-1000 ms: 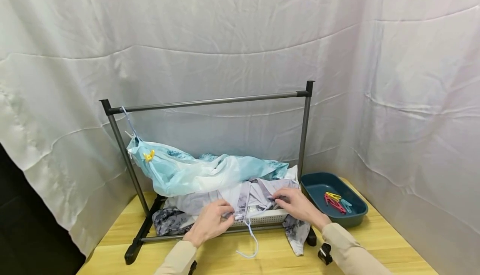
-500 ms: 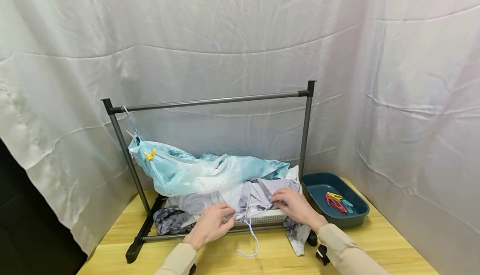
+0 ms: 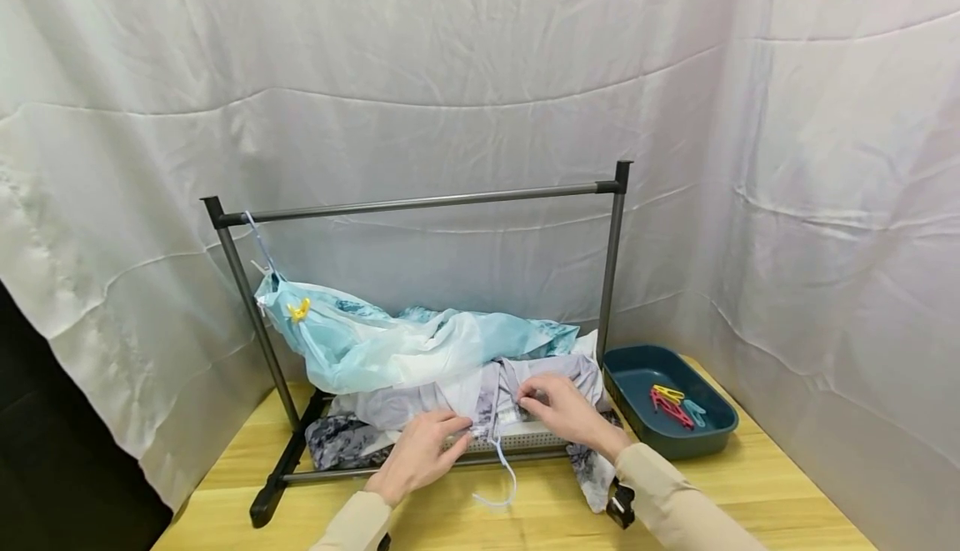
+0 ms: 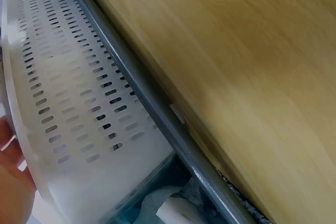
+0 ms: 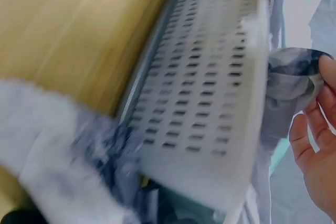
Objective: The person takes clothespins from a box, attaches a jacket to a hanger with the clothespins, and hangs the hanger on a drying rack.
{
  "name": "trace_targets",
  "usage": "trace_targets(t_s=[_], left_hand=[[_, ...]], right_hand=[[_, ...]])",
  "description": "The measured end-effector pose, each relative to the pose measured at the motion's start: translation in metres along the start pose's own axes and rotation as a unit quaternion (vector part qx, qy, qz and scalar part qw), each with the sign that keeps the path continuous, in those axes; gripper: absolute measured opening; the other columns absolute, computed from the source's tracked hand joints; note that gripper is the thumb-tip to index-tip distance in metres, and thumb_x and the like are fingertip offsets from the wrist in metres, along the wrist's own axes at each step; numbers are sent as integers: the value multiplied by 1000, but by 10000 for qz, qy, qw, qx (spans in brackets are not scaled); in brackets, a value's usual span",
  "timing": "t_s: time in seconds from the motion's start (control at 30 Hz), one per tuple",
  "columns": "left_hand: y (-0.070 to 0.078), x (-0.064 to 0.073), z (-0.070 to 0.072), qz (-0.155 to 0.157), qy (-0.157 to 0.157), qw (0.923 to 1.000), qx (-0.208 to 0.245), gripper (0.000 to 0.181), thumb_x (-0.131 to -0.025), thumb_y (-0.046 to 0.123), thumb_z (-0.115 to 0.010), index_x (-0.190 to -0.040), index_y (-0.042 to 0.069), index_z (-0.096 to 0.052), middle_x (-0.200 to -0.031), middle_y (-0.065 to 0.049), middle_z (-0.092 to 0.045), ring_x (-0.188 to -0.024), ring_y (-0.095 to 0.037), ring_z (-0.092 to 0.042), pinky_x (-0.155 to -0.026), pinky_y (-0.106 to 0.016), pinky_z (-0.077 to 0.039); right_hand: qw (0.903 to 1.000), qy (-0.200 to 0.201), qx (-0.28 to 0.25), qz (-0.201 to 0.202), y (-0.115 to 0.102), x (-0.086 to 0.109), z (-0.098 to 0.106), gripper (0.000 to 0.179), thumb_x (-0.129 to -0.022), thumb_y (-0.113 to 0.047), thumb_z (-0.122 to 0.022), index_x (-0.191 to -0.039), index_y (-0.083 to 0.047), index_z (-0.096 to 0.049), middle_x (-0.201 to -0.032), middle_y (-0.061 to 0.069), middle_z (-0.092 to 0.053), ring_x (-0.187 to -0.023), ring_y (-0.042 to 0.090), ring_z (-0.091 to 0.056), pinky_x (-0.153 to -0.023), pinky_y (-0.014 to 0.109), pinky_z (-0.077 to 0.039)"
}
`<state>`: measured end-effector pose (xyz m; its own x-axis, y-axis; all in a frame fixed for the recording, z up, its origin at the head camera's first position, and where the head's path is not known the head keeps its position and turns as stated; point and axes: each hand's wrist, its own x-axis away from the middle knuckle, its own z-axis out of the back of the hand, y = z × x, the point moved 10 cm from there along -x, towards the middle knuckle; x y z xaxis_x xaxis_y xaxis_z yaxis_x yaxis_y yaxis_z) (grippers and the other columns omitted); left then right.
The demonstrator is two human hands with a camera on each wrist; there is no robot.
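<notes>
Right hand [image 3: 564, 409] pinches a grey garment [image 3: 393, 405] near the hanger [image 3: 513, 479]; left hand [image 3: 422, 453], grip unclear; even tension should limit bunching.

The rack [image 3: 450, 200] stands on the tabletop [image 3: 450, 526] before a curtain [image 3: 450, 34], with a tub [image 3: 678, 448] holding clips [image 3: 672, 409] to the rack's right. The hung garment [image 3: 405, 355] trails rightward from the rack's left end over the loose garment [image 3: 390, 403], which lies on the basket [image 3: 525, 443]; a hanger hook [image 3: 512, 476] juts before the rack's lower bar [image 3: 322, 476].
</notes>
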<state>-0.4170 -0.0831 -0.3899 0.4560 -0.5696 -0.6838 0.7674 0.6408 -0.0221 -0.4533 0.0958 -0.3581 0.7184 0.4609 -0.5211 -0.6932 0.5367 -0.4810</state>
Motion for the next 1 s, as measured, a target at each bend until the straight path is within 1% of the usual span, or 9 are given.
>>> trace_targets(t_s=[0.1,0.2,0.33,0.5,0.67,0.77,0.87,0.93,1.0], left_hand=[[1,0,3,-175,216,9996,-99,15,-90,21,-71,-104,21,-74,-95,9,-70,-85,-9,-65,-72,-28,-52],[2,-3,10,-276,472,9985,10,15,-89,17,-71,-104,21,-74,-90,9,-69,-80,-8,-63,-70,-26,-50],[-2,-14,24,-109,829,9964,113,16,-90,14,-70,-103,21,-73,-81,10,-67,-71,-7,-59,-68,-27,-47],[-8,-33,42,229,1291,9913,133,17,-89,10,-70,-103,19,-73,-77,7,-65,-69,-10,-58,-69,-31,-48],[-15,-47,58,499,1845,9805,450,20,-87,8,-71,-106,14,-75,-82,1,-66,-75,-15,-60,-71,-34,-47],[-22,-52,63,679,2076,9731,735,22,-88,6,-71,-109,11,-75,-84,-1,-66,-71,-12,-57,-68,-30,-47],[-30,-56,68,927,2181,9658,1054,21,-90,6,-69,-109,10,-75,-85,-2,-65,-66,-9,-52,-59,-23,-44],[-35,-58,70,1129,2210,9606,1253,19,-92,7,-67,-109,9,-75,-87,-2,-65,-64,-7,-51,-57,-21,-43],[-38,-60,71,1304,2232,9558,1399,19,-92,8,-67,-109,9,-75,-88,-2,-66,-65,-6,-52,-57,-20,-44]], right_hand=[[9989,276,-340,-177,-3,-4,4,8,-97,-19,-63,-94,-15,-70,-89,-9,-65,-74,5,-55,-67,25,-48],[9964,368,-672,-354,-3,-7,7,8,-97,-18,-62,-95,-16,-69,-88,-6,-65,-71,6,-53,-65,24,-47],[9919,342,-1124,-491,-6,-12,10,13,-99,-22,-59,-102,-13,-68,-94,1,-66,-76,13,-57,-67,26,-48],[9811,855,-1612,-638,-8,-22,25,16,-99,-20,-59,-106,-9,-67,-98,9,-67,-79,22,-60,-67,29,-48],[9832,1234,-1094,-788,-10,-35,38,11,-98,-19,-61,-105,-17,-69,-97,0,-67,-79,17,-61,-66,28,-49],[9857,1366,-718,-673,-14,-41,43,13,-98,-20,-61,-108,-17,-68,-102,-1,-67,-89,17,-63,-73,32,-52],[9895,1267,-459,-531,-14,-45,44,21,-102,-24,-53,-116,-16,-67,-113,1,-66,-104,20,-62,-85,40,-52],[9926,1044,-371,-496,-12,-46,42,28,-105,-27,-47,-124,-17,-65,-124,2,-65,-116,22,-60,-95,45,-49],[9954,765,-327,-484,-9,-45,38,32,-106,-30,-43,-130,-19,-62,-131,2,-62,-122,22,-58,-100,46,-46]])
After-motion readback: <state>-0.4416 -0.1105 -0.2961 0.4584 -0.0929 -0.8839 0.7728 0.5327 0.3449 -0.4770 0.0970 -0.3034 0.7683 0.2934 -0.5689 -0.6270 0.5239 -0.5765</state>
